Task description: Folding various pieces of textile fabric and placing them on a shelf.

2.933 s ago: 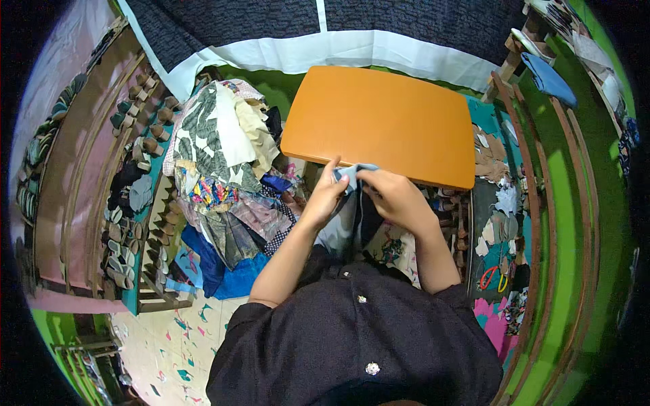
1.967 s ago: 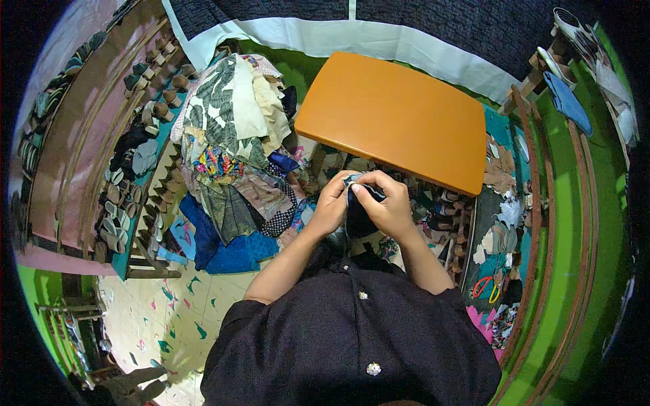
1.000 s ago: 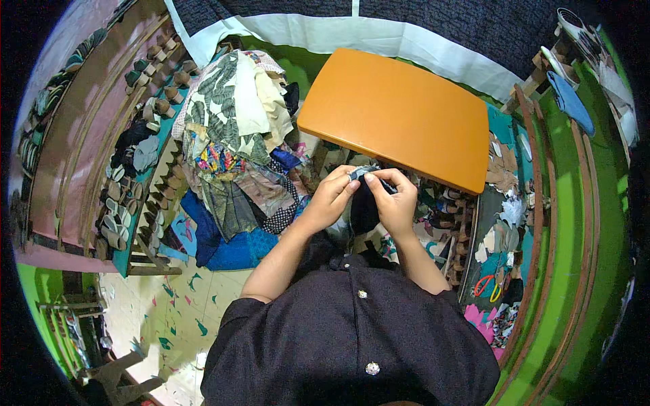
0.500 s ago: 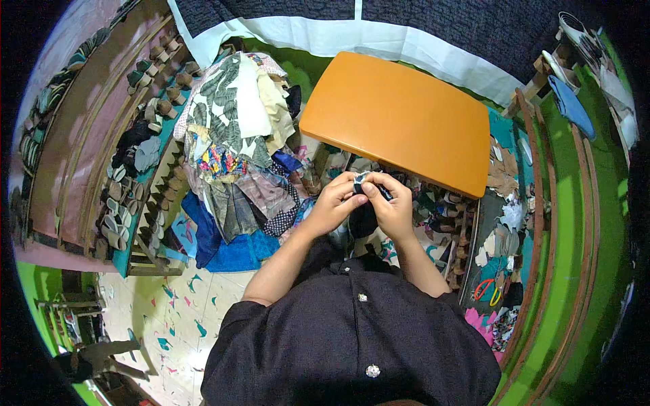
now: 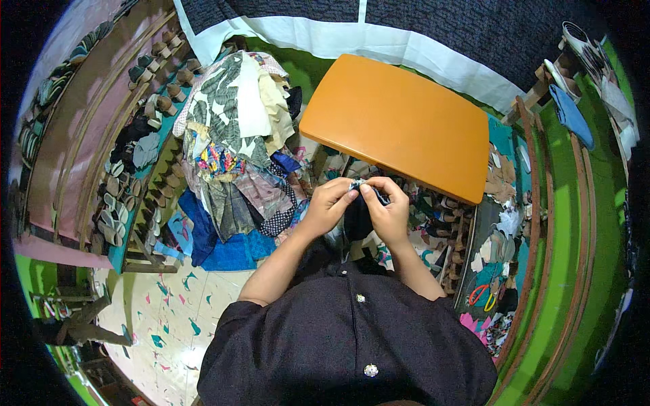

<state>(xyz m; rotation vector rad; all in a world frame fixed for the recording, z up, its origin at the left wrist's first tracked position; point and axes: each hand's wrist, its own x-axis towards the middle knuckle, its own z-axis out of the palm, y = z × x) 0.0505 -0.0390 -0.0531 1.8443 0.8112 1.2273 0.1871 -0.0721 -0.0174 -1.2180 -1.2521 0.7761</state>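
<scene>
My left hand [image 5: 326, 208] and my right hand [image 5: 389, 212] meet in front of my chest, near the close edge of the orange tabletop [image 5: 399, 125]. Both pinch a small dark piece with a pale edge [image 5: 356, 184], thumbs and fingertips pressed together on it. It looks like cloth, but the fingers cover most of it and its exact kind cannot be made out. Part of the dark material shows inside the curl of my right fingers. Below the hands is a dark area between my forearms.
A tall heap of fabrics [image 5: 233, 101] rises at the left, beside racks of shoes [image 5: 112, 216]. Scraps litter the tiled floor [image 5: 217, 284]. At the right lie red-and-yellow-handled scissors [image 5: 491, 299], cut pieces [image 5: 501, 247] and wooden rails [image 5: 542, 223]. More shoe forms [image 5: 452, 233] stand under the tabletop.
The fingertips have drawn closer together on the small piece, and less of its dark part shows between them. My head view has shifted slightly; both hands stay in about the same place.
</scene>
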